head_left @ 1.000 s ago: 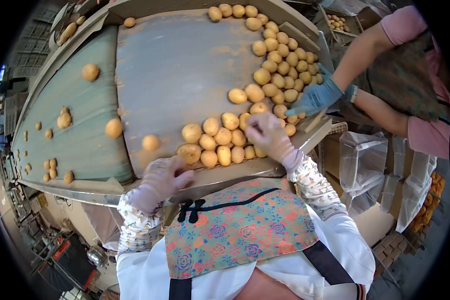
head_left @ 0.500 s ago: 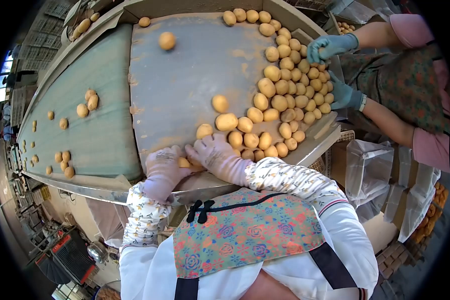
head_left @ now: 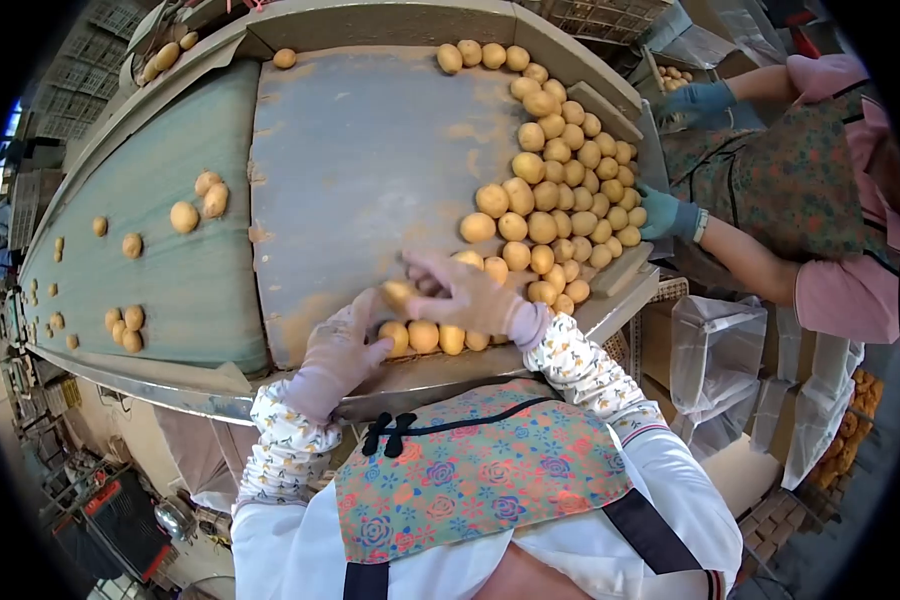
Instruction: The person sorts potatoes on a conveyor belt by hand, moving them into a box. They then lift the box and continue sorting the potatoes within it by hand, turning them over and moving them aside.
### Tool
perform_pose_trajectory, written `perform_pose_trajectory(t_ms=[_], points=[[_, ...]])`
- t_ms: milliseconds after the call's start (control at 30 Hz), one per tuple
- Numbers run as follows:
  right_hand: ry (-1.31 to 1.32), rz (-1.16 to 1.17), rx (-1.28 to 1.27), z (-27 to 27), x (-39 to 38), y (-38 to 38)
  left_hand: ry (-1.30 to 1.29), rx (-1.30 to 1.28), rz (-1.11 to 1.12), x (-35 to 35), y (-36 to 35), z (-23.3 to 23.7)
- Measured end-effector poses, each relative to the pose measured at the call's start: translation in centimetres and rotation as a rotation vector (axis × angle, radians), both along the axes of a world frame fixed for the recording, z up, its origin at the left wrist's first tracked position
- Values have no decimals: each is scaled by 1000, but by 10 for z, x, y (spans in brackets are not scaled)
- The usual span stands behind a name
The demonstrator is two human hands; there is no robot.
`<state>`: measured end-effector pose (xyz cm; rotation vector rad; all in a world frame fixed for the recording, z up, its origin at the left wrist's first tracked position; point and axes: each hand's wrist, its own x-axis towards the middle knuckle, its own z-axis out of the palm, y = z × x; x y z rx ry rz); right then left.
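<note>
Much could roll away

The big gray table (head_left: 370, 160) has a potato pile (head_left: 542, 228) toward its right end; a hard bump could spill it. At the table's near side, the left hand (head_left: 338, 350), thumb spread, is beside the right hand (head_left: 475, 298), whose fingers curl around one potato (head_left: 400, 293). A loose pinch could drop it.
</note>
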<state>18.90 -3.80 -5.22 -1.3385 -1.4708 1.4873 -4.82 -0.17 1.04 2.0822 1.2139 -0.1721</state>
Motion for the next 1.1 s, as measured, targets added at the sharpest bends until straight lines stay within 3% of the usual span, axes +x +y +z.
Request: perform_pose_trajectory(t_ms=[67,167,233,267,333,367,433,467,500,567,700,800,900,933,967,1067,1100], points=[[-328,105,144,18,-14,-17,98,87,-91,0,0,-6],[-200,45,41,-18,-30,-7,18,81,-97,3,3,-11],[-103,44,-75,-14,-29,13,-95,112,-67,1,3,-6],[-72,-26,64,-15,-28,16,-90,113,-21,-3,5,-6],[-288,-284,416,17,-36,22,-86,107,87,-10,9,-6],[-275,-274,561,45,-38,34,-88,131,121,-9,11,-1],[-250,-43,890,120,-45,55,-83,221,74,-24,11,-44],[-194,-33,1209,152,-60,62,-88,257,53,-30,13,-57],[-158,-51,1536,185,-75,70,-111,275,37,-28,15,-51],[-154,2,1809,231,-91,84,-154,303,7,-18,14,-38],[-613,422,1223,238,-113,155,-334,64,171,-8,14,-9],[-705,496,953,196,-103,181,-261,254,78,-16,12,-23],[-522,398,914,111,-41,157,-172,157,54,-16,13,-15],[-586,247,840,83,-9,142,-98,73,48,-13,16,-7],[-695,125,598,62,20,122,-30,-16,23,-7,13,-5],[-1168,-134,252,-4,73,25,132,-148,-127,-1,15,-9],[-1129,-73,261,-15,71,-13,174,-182,-165,6,17,-7]])
